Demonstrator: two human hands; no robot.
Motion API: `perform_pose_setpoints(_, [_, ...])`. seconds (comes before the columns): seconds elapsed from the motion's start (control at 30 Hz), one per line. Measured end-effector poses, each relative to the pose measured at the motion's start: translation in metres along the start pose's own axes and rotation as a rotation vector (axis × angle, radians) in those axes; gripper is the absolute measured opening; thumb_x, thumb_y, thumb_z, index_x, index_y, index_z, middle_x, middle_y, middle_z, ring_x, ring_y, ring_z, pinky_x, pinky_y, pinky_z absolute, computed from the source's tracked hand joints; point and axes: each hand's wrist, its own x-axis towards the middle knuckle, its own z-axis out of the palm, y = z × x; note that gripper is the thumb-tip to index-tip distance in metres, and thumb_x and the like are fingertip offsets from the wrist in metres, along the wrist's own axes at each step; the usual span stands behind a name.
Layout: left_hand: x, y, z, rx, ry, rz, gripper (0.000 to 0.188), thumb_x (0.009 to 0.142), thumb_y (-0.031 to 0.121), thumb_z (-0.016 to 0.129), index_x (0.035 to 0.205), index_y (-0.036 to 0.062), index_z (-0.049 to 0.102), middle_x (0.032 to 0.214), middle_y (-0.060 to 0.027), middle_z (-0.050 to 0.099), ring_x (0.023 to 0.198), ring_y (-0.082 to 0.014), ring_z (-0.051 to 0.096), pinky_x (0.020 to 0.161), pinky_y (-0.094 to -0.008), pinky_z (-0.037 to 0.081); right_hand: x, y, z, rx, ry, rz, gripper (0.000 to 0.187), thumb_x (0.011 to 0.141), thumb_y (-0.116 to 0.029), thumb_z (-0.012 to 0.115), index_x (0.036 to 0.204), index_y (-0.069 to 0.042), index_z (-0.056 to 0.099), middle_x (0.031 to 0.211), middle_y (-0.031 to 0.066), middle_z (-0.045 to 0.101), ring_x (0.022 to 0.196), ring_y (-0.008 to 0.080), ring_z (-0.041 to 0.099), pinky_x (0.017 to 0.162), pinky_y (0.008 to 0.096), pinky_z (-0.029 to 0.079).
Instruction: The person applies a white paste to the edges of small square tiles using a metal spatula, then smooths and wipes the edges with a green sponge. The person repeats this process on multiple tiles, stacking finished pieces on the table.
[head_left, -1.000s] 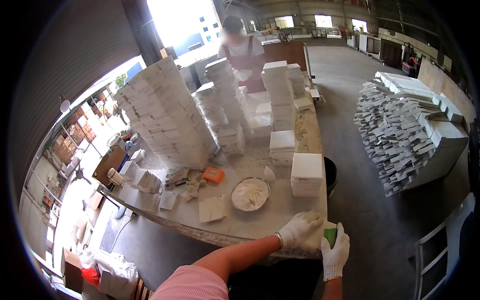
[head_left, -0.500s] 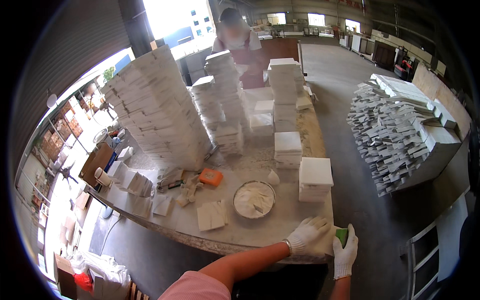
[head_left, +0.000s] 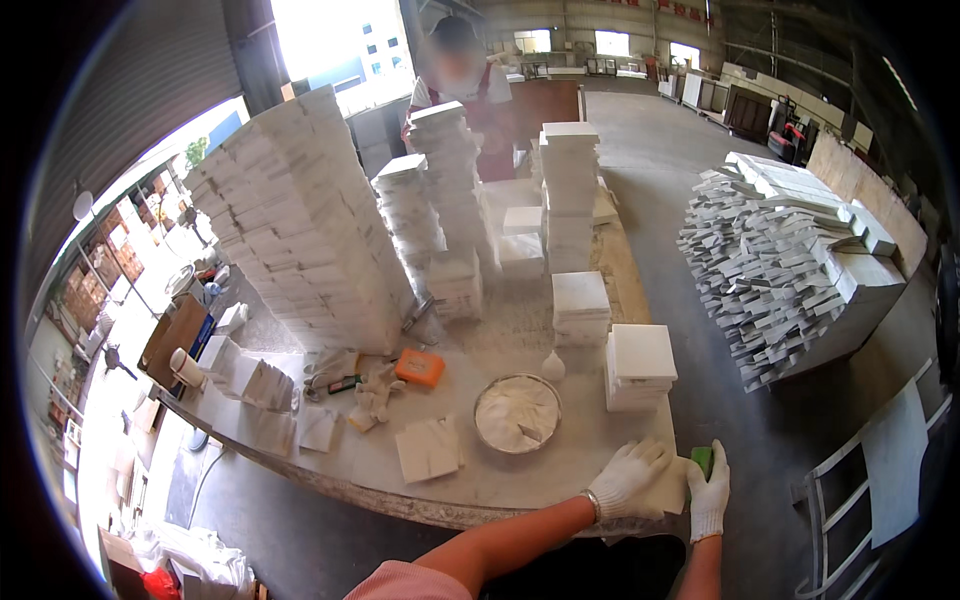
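My left hand (head_left: 634, 472), in a white knit glove, lies flat with its fingers stretched out on a white tile (head_left: 664, 494) at the table's near right corner. In my gloved right hand (head_left: 709, 492) is a small green block (head_left: 703, 458), pinched between thumb and fingers beside the tile's right edge. Whether the block touches that edge I cannot tell. Left of my hands stands a round metal bowl (head_left: 478, 427) of white powder (head_left: 515, 405), with a small blade-like tool (head_left: 529, 432) stuck in it. A short stack of white tiles (head_left: 641, 368) rises just beyond my left hand.
Tall stacks of white slabs (head_left: 300, 220) crowd the table's far side. Loose tiles (head_left: 428, 450), an orange box (head_left: 420, 367) and gloves (head_left: 377, 393) lie left of the bowl. Another person (head_left: 465, 100) stands behind the stacks. A pile of stone strips (head_left: 760, 270) sits to the right.
My right hand has slid a little farther along the tile's right side with the green block. My left hand stays flat on the tile. The whole view has shifted slightly.
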Motion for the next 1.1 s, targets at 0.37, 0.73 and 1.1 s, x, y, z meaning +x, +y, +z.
perform_pose_setpoints(0.37, [0.016,0.003,0.004,0.064,0.082,0.015,0.07,0.06,0.048,0.083,0.111,0.0046,0.061,0.115,-0.0107,0.059,0.112,-0.0314,0.055,0.095,-0.0469,0.043,-0.006,-0.03,-0.008,-0.111,-0.129,0.036,0.073,0.084,-0.037,0.074,0.145,-0.008,0.048,0.123,0.0205,0.061,0.116,0.0368,0.058,0.101,0.0426,0.046])
perform_pose_setpoints(0.73, [0.011,0.01,-0.002,0.132,0.176,0.071,0.071,0.056,0.046,0.086,0.108,0.0049,0.062,0.108,-0.0085,0.059,0.107,-0.0278,0.057,0.091,-0.0438,0.044,-0.022,-0.031,-0.013,-0.103,-0.119,-0.003,0.074,0.086,-0.042,0.071,0.148,-0.011,0.044,0.124,0.0223,0.061,0.117,0.0399,0.058,0.101,0.0452,0.047])
perform_pose_setpoints(1.1, [0.006,-0.003,0.006,0.091,0.11,0.013,0.076,0.057,0.039,0.087,0.117,0.0027,0.058,0.12,-0.0122,0.057,0.121,-0.0333,0.052,0.103,-0.0482,0.041,-0.024,-0.035,-0.006,-0.022,-0.094,0.019,0.07,0.088,-0.032,0.072,0.149,-0.013,0.045,0.131,0.0204,0.058,0.122,0.0336,0.057,0.104,0.0403,0.045])
